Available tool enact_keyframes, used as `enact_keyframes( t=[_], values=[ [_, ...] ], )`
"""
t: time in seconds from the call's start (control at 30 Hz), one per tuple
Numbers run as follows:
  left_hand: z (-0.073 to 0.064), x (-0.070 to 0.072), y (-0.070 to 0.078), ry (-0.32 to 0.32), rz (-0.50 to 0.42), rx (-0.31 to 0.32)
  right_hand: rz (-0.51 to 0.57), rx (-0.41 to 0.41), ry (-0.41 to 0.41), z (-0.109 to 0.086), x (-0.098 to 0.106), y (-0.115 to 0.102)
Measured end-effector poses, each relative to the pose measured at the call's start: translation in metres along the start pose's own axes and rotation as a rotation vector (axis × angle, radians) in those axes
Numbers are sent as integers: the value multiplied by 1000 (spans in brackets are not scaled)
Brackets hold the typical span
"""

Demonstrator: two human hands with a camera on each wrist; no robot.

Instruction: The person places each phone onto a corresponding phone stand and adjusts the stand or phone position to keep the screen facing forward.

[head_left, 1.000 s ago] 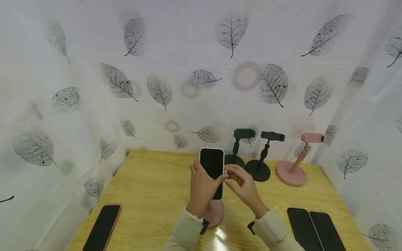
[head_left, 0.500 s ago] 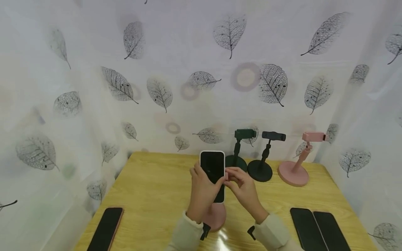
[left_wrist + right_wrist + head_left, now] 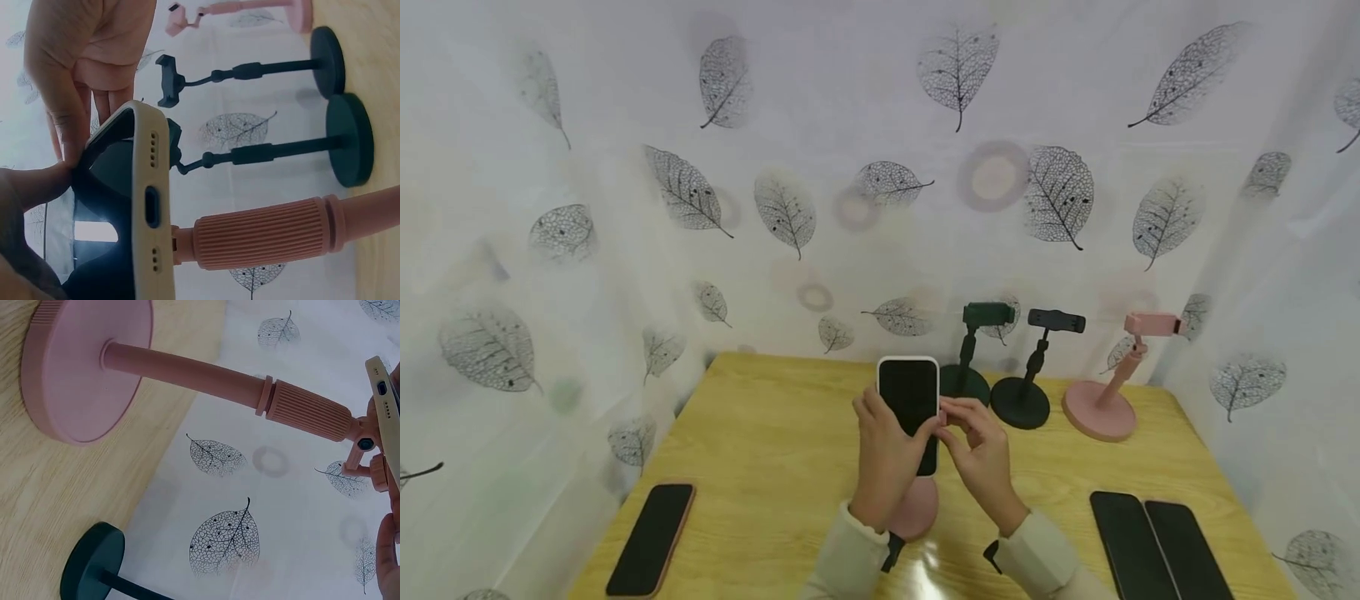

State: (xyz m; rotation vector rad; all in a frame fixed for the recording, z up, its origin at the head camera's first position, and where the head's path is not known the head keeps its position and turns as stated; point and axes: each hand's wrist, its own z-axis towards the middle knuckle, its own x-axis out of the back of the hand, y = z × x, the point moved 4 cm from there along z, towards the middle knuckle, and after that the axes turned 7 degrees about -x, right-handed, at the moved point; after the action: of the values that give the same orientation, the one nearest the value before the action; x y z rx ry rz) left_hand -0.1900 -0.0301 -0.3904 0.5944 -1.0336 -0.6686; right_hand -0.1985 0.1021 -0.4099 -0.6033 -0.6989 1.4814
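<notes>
Head view shows your left hand wrapped around the left edge of the white-cased phone, thumb and fingers curled on it, while your right hand pinches at the phone's right edge, fingertips closed on the case or on the clamp behind it; which one you cannot tell from here. The phone stands upright above the middle of the bench, long axis vertical, screen facing you, mounted over the pink stand whose round base sits just below and between your wrists. Both hands are touching it, left on the lower left side, right at mid-height on the right.

Left wrist view gives what the head camera hides: the phone's bottom edge with its port, and the ribbed pink stem running to the back of the phone. Right wrist view shows the base flat on the bench and the joint behind the phone. Three more stands wait at the far edge, spare phones nearer you.
</notes>
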Motion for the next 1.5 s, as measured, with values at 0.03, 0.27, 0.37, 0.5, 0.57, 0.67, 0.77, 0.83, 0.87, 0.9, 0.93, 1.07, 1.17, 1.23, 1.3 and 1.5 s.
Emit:
enact_keyframes(
  t=[0.03, 0.27, 0.37, 0.5, 0.57, 0.67, 0.77, 0.83, 0.87, 0.9, 0.93, 1.07, 1.17, 1.23, 1.3, 1.5],
  values=[
    [1, 0, 0, -5, -6, -1, -5, 7, 1, 0, 0, 0],
    [2, -1, -3, 2, -48, -45, -8, -59, -38, 2, 3, 3],
    [1, -1, -6, 1, -76, -70, -41, -76, -40, -1, 2, 6],
    [-1, 3, -9, -26, -112, -101, -253, -22, -27, -9, -3, 3],
    [-2, 4, -10, -37, -110, -121, -345, 10, -28, -13, -7, -3],
    [-1, 6, -9, -47, -119, -153, -391, 12, -42, -14, -13, -18],
    [0, 7, -11, -70, -170, -161, -381, -23, -56, -12, -15, -26],
    [0, 7, -15, -98, -246, -151, -383, -44, -73, -13, -13, -22],
    [0, 7, -19, -107, -278, -154, -374, -58, -84, -14, -11, -18],
    [-1, 7, -23, -118, -323, -153, -356, -73, -96, -16, -9, -13],
    [-1, 8, -28, -125, -372, -159, -329, -93, -108, -18, -7, -7],
    [-5, 17, -50, -72, -455, -287, -200, -175, -80, -28, 3, 15],
    [-9, 32, -71, 45, -362, -382, -198, -224, -16, -39, 9, 31],
    [-12, 46, -91, 128, -237, -368, -286, -261, -27, -47, 8, 41],
    [-15, 63, -115, 160, -106, -268, -409, -310, -104, -56, 3, 52],
    [-27, 116, -193, -37, 221, 134, -673, -397, -515, -75, -15, 67]
  ],
)
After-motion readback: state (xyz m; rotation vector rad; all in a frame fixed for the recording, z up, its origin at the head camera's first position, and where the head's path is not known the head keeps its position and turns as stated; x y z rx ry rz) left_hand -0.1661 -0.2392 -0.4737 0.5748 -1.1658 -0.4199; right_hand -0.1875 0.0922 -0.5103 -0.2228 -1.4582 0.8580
